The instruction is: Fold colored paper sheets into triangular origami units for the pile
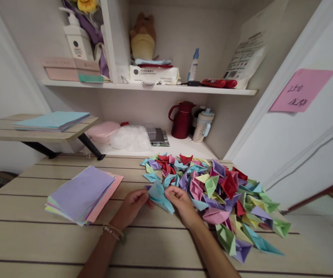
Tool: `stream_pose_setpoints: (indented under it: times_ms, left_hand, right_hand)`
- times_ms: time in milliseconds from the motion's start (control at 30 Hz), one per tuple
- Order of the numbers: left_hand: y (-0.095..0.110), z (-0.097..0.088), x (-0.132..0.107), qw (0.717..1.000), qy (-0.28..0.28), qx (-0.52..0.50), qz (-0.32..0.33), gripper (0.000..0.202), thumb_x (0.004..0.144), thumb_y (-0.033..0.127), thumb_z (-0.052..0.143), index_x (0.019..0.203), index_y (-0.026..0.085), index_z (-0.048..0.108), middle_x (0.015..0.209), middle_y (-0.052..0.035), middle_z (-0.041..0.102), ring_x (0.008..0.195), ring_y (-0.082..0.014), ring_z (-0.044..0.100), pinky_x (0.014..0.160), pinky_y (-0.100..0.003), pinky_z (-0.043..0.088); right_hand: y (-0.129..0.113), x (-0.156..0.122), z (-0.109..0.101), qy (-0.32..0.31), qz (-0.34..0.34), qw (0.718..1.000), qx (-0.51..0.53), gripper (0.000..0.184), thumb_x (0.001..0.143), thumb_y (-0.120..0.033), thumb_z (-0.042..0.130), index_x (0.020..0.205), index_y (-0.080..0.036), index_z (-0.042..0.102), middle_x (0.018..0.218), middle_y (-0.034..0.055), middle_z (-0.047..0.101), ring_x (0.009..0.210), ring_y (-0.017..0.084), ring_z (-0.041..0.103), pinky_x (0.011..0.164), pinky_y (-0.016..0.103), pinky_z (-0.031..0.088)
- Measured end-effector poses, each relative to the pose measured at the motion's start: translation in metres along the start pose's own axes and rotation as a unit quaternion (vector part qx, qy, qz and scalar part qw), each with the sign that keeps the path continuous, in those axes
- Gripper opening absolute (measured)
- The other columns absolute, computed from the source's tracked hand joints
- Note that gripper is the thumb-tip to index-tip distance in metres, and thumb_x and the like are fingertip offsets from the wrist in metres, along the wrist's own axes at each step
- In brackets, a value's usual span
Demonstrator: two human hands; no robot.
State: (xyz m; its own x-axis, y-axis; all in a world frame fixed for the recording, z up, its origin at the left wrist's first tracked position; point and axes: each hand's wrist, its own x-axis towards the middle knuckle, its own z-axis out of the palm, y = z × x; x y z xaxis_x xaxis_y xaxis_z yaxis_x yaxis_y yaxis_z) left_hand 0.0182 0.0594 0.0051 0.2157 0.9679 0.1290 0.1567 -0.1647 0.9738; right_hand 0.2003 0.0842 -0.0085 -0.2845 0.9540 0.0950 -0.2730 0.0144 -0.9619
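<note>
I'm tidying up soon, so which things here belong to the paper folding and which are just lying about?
Part of the folding:
blue paper, held by left hand and right hand
purple-topped stack
folded paper pile
likely the blue-topped stack

Apparently just lying about:
red jug
lidded cup
pump bottle
plush toy
blue-capped bottle

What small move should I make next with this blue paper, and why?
Perhaps gently open the blue paper wider: your left hand and right hand pinch opposite sides, and many paper boats nearby lie opened out.
</note>
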Motion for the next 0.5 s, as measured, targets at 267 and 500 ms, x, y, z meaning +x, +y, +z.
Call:
stream_pose_setpoints:
  times_ms: [267,500]
  left_hand:
    - [-0.0018,0.0013,0.0003,1.000,0.026,-0.005,-0.007,0.040,0.082,0.041,0.044,0.055,0.015,0.058,0.054,-0.0015,0.060,0.057,-0.0150,0.053,0.063,-0.024,0.040]
    - [0.0010,0.0055,0.0003,0.999,0.019,-0.019,-0.025,0.035,0.079,0.043,0.048,0.070,0.014,0.066,0.061,-0.0021,0.063,0.060,-0.0162,0.055,0.063,-0.026,0.044]
  right_hand:
    - [0.0065,-0.0002,0.0069,0.002,-0.036,0.998,-0.047,0.034,0.067,-0.027,0.063,0.099,-0.016,0.057,0.060,-0.0031,0.054,0.051,0.009,0.046,0.050,0.019,0.038]
    - [0.0010,-0.0058,0.0103,-0.022,-0.097,0.971,-0.216,0.014,0.069,-0.017,0.053,0.062,-0.017,0.065,0.051,-0.0021,0.054,0.054,0.015,0.051,0.052,0.023,0.041]
